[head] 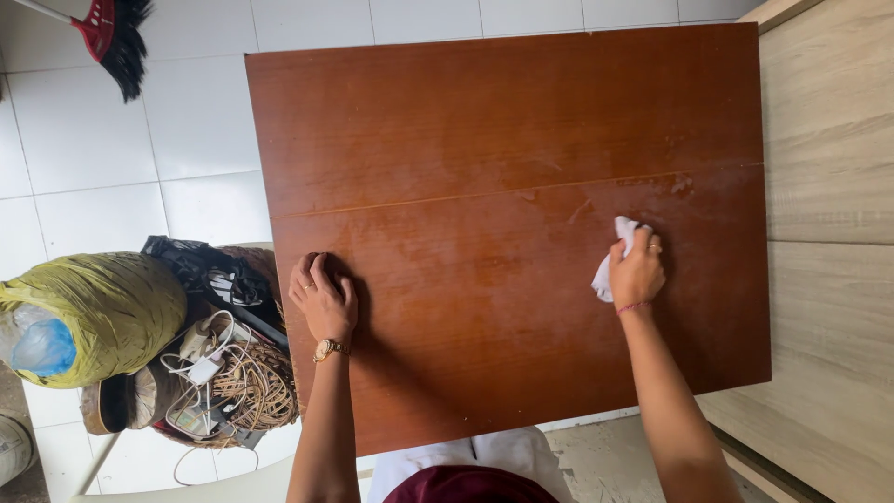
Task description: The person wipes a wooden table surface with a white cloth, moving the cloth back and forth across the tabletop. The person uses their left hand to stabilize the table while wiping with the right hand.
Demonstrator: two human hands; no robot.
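A reddish-brown wooden tabletop [484, 121] fills the middle of the head view, with a seam across it and pale smears on its right half. My right hand [638, 272] presses a crumpled white cloth [615, 251] onto the wood near the right side, fingers closed around it. My left hand [322, 298], with a gold watch on the wrist, lies flat on the tabletop near its left edge, fingers slightly apart and holding nothing.
Left of the table, a wicker basket [251, 391] holds tangled cables and a black bag. A yellow-green bundle [98, 317] lies beside it. A red broom head [114, 35] lies on the white tiles at the top left. Light wooden panelling [829, 233] runs along the right.
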